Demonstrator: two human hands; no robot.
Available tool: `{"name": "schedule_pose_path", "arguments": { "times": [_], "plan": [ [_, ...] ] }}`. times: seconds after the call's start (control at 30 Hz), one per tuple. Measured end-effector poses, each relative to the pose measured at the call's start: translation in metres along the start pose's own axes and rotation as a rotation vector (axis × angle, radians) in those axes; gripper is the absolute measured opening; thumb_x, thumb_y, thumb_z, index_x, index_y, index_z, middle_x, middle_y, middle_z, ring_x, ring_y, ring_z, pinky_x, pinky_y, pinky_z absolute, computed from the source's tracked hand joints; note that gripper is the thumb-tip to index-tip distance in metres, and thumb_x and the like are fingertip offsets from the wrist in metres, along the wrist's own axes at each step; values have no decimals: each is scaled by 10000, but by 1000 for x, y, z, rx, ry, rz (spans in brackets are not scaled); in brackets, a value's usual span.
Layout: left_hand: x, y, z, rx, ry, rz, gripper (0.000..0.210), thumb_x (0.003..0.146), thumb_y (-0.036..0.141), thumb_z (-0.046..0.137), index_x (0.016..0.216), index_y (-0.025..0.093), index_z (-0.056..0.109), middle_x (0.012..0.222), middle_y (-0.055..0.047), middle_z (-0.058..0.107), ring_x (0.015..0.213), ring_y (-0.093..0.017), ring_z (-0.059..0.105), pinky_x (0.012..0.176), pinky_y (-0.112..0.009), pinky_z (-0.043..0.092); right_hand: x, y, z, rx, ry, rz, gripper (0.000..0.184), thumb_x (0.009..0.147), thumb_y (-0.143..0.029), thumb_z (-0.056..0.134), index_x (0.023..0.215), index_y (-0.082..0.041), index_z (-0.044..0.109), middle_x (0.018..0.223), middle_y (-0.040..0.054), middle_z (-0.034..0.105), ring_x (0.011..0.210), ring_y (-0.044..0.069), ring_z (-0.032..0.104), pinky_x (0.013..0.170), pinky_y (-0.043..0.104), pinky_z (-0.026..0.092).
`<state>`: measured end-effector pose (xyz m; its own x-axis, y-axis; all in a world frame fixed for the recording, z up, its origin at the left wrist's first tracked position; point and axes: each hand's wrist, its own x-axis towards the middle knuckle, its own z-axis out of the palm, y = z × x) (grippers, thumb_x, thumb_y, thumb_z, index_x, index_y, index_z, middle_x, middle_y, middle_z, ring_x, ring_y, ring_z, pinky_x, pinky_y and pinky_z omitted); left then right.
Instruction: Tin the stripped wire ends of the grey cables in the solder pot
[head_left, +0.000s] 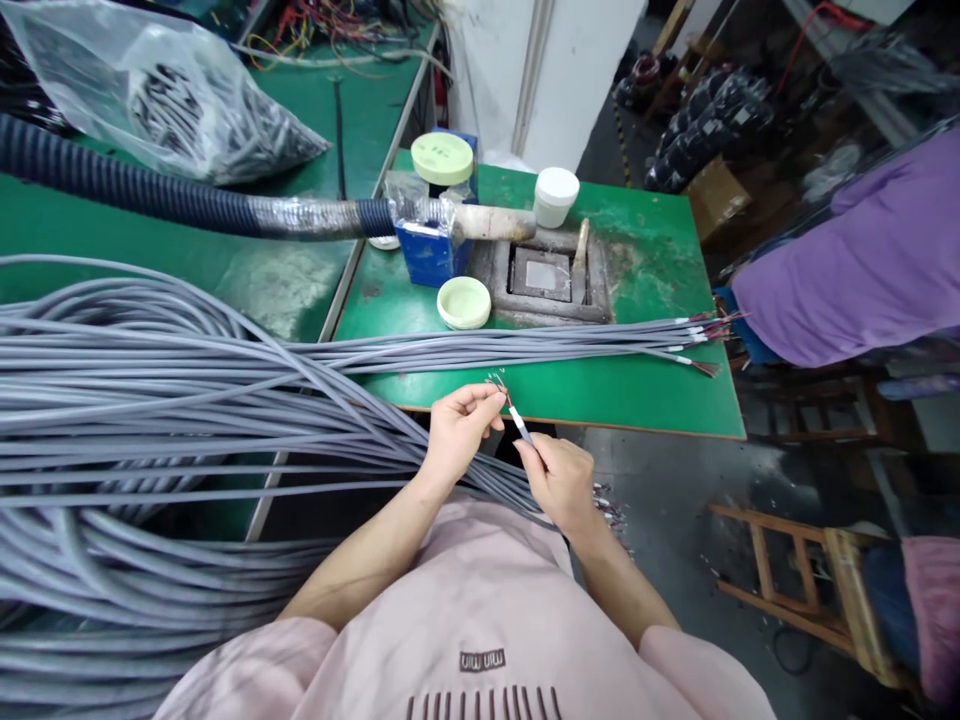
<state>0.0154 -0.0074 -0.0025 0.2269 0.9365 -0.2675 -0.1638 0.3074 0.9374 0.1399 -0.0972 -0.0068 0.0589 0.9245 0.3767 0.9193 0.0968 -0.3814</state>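
Note:
Between my hands is the end of a grey cable (520, 424), with a white sleeve near its tip and thin stripped wires fanning out. My left hand (466, 422) pinches those wires between thumb and finger. Lower and to the right, my right hand (561, 478) is closed round the grey jacket just below the white sleeve. Just beyond my hands, a row of grey cables (480, 348) lies across the green table, their bare wire ends pointing right. More cables pass under my hands, with their ends showing beside my right wrist.
A large heap of grey cables (112, 400) fills the left. Behind lie a square metal pot (541, 274) with a scraper (580, 255), a white jar (556, 197), a shallow pale-green lid (463, 303) and a ribbed hose (202, 205). A person in purple (847, 260) is at the right.

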Motion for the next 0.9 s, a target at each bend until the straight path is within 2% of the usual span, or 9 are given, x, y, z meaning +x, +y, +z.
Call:
{"name": "schedule_pose_path", "arguments": {
  "times": [0.2, 0.4, 0.6, 0.7, 0.8, 0.9],
  "plan": [
    [3, 2, -2, 20, -33, -13, 240, 700, 369, 722, 778, 143, 709, 495, 16, 609, 407, -40, 452, 416, -156, 349, 0, 0, 1, -23, 0, -27, 351, 943, -285, 458, 646, -165, 603, 497, 1, 572, 470, 103, 483, 560, 279, 286],
    [7, 11, -4, 140, -43, 42, 246, 653, 354, 759, 750, 137, 698, 478, 20, 602, 423, -52, 492, 425, -155, 361, 0, -1, 3, -35, -18, -22, 361, 947, -313, 443, 670, -165, 621, 518, 7, 589, 485, 103, 484, 579, 276, 295],
    [9, 8, -4, 242, -42, 106, 194, 670, 325, 731, 701, 144, 671, 458, 27, 580, 405, -62, 480, 439, -177, 378, -1, -5, 4, 83, -67, 61, 353, 931, -336, 459, 677, -165, 635, 528, 10, 586, 495, 105, 481, 574, 273, 303],
    [4, 1, -2, 282, 16, 217, 147, 703, 304, 694, 712, 160, 665, 473, 36, 575, 435, -71, 503, 501, -192, 420, 1, -6, 6, 329, -129, 217, 295, 901, -334, 495, 708, -167, 643, 562, -1, 584, 508, 96, 475, 548, 250, 316],
    [-1, -8, -1, 365, 82, 398, 123, 723, 305, 674, 731, 182, 680, 509, 37, 584, 476, -81, 519, 561, -209, 440, 4, -5, 12, 762, -221, 446, 274, 885, -391, 493, 814, -177, 647, 508, -44, 518, 445, 80, 435, 483, 222, 325],
    [-4, -16, -3, 466, 106, 501, 115, 725, 307, 674, 753, 200, 702, 509, 40, 577, 477, -82, 504, 566, -211, 432, 5, -6, 22, 1223, -314, 616, 303, 849, -454, 520, 916, -179, 625, 493, -61, 522, 394, 78, 437, 427, 210, 333]
  ]
}}
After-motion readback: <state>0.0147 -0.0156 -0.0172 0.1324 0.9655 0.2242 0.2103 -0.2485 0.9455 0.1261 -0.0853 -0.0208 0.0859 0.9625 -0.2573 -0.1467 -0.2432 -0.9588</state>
